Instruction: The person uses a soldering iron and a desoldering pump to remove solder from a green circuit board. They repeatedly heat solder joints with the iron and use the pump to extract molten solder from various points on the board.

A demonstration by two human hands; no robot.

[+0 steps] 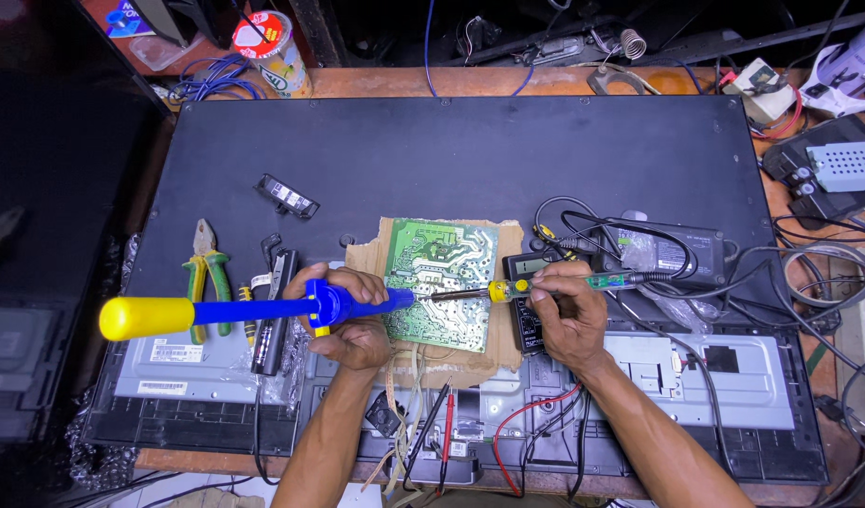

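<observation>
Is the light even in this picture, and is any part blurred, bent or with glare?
In the head view the light is bright and even on the green circuit board and both hands, left hand and right hand, which look sharp; the left edge is dark; the black panel shows only a soft sheen; its edges bow, a wide-lens distortion.

Bare black panel [470, 150] toward the worktop's far edge lies open — pliers [205, 273] left, tangled cables [809, 273] right crowd the sides.
</observation>
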